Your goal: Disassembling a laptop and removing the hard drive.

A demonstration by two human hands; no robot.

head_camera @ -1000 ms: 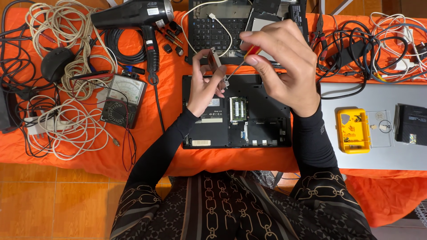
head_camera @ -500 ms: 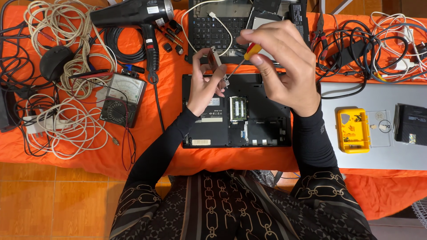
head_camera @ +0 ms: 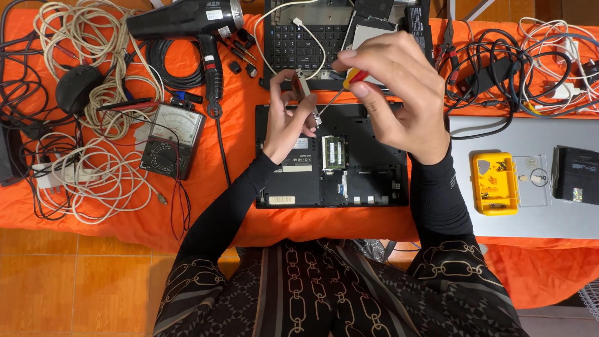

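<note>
Hands are working just above an opened black laptop base (head_camera: 331, 159) lying underside-up on the orange-covered counter (head_camera: 237, 156). The left hand (head_camera: 284, 122) is pinching a small grey metal bracket (head_camera: 304, 87) between thumb and fingers, its grip closed on the part, with the lower end of the bracket hanging near the rear edge of the laptop base. The right hand (head_camera: 399, 100) is clamping its grip on a small screwdriver (head_camera: 342, 90) with a red and yellow handle, the thin shaft pointing down-left to the bracket's lower end. Compared with half a second ago, both hands are staying in nearly the same place; the screwdriver tip is remaining at the bracket, and the fingertips on the handle are shifting only slightly, which suggests that a small screw is being turned rather than a new part picked up. An analogue multimeter (head_camera: 171, 140) is resting to the left among coiled white cables (head_camera: 93, 62), a black hair dryer (head_camera: 187, 22) is lying behind it, and a yellow parts box (head_camera: 493, 184) is sitting on a grey laptop lid (head_camera: 530, 218) to the right.
</note>
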